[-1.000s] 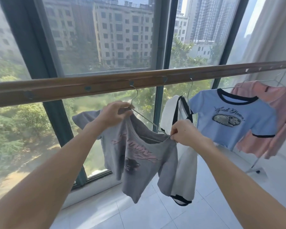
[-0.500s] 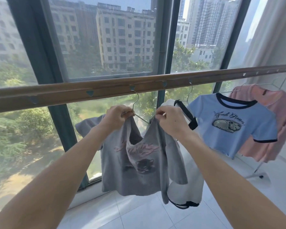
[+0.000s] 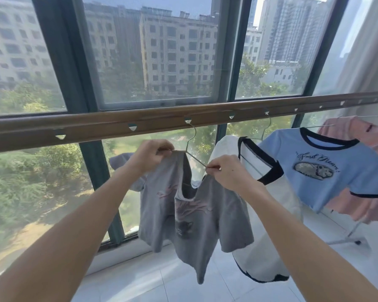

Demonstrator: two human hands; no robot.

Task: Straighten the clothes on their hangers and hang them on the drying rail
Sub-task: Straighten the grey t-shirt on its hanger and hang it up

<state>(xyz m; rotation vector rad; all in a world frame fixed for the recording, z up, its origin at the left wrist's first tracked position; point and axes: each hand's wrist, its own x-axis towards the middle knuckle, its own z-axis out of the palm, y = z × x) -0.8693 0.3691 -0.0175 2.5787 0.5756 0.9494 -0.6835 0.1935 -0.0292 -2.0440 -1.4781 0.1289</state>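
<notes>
A grey T-shirt (image 3: 192,216) with a pink print hangs on a thin wire hanger (image 3: 192,139), whose hook sits in a hole of the brown drying rail (image 3: 96,127). My left hand (image 3: 153,154) pinches the shirt's left shoulder at the neckline, just below the hook. The right shoulder of the neckline is pinched by my right hand (image 3: 226,172) against the hanger's sloping wire. The neck opening sags between the two hands.
Hung further right on the rail are a white T-shirt with black trim (image 3: 255,192), a light blue T-shirt (image 3: 327,168) and a pink garment (image 3: 373,136). Big windows stand behind the rail. A metal stand foot (image 3: 356,240) rests on the white tiled floor.
My right hand rose from the shirt's lower right shoulder to the neckline near the hanger wire, bringing the shirt up. The shirt now hangs more level. My left hand stayed near the hook.
</notes>
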